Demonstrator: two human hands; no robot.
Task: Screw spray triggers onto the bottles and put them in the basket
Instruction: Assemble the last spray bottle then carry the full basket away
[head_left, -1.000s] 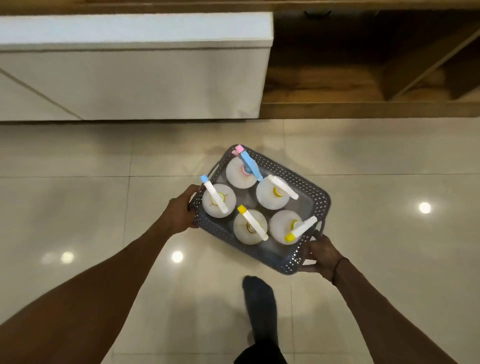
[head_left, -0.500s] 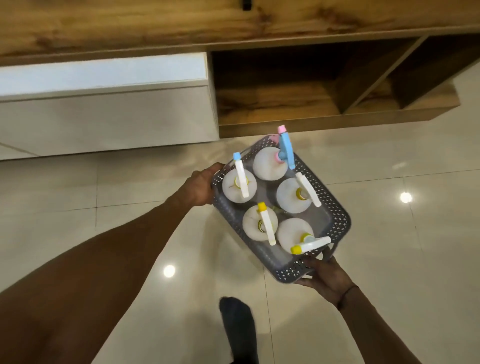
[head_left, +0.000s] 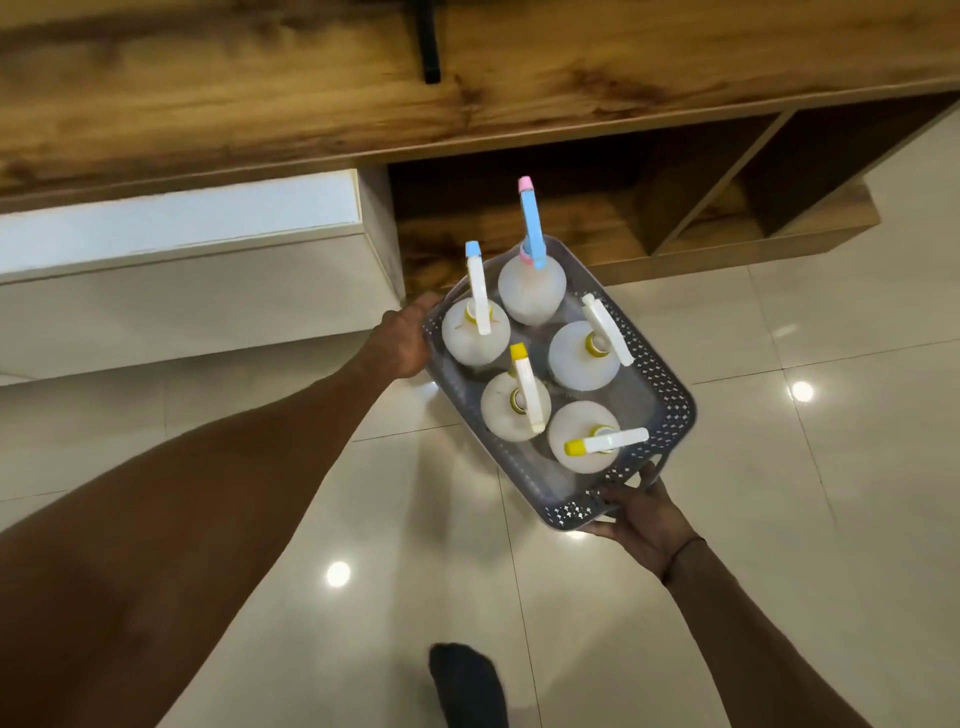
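1. Grey perforated plastic: I've got the basket (head_left: 670, 400) carried clear of the tiled floor (head_left: 779, 597), one grip at each end so it rides level.
2. Left hand (head_left: 400, 338) is clamped on the basket's far-left rim; right hand (head_left: 644, 519) cups its near corner from below, fingers (head_left: 631, 475) curled over the edge.
3. Five bottles (head_left: 582, 356) stand upright inside the basket, triggers fitted, packed close so none tips.
4. Beyond the basket, the wooden cabinet's (head_left: 519, 93) open shelf looks like my set-down spot.
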